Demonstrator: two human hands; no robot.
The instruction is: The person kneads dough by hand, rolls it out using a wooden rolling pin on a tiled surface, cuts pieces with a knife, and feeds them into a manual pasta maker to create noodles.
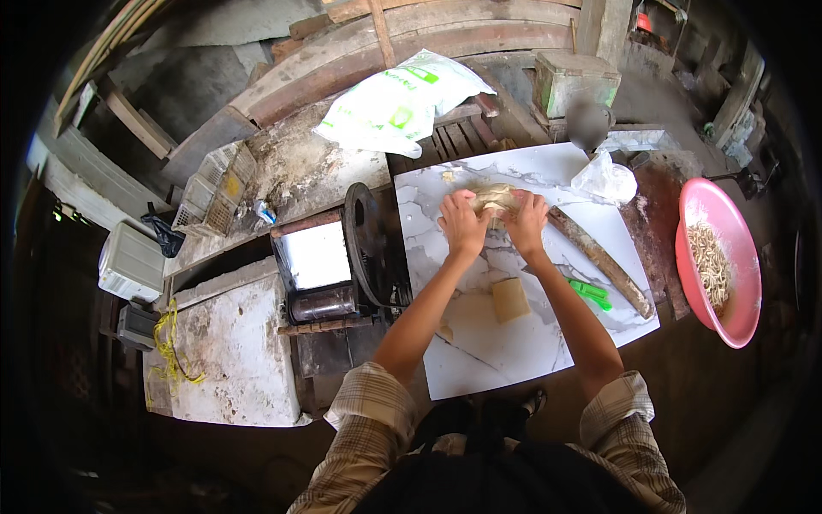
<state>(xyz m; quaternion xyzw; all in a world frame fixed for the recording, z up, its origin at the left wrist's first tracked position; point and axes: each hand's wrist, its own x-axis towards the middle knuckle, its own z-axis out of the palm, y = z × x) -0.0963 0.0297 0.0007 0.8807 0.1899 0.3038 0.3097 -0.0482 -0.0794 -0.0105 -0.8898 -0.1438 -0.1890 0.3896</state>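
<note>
On the white marble-patterned board [548, 343], both my hands grip a lump of pale dough [494, 199] near the far edge. My left hand [461, 221] is closed round its left end, and my right hand [526, 221] round its right end. Part of the dough is hidden under my fingers. A flat square piece of dough [511, 300] lies nearer to me, between my forearms. Right of my right hand a worn wooden rolling pin [599, 261] rests at a slant. Beside its near end is a bright green cutter-like tool [590, 293]. A small dough scrap [447, 176] lies beyond my left hand.
A roller machine with a large wheel [364, 244] stands left of the board. A white and green sack [402, 98] lies behind it. At right, a pink basin [749, 257] holds pale strips; a clear plastic bag [604, 178] sits at the board's far right corner. A plastic crate [214, 188] is far left.
</note>
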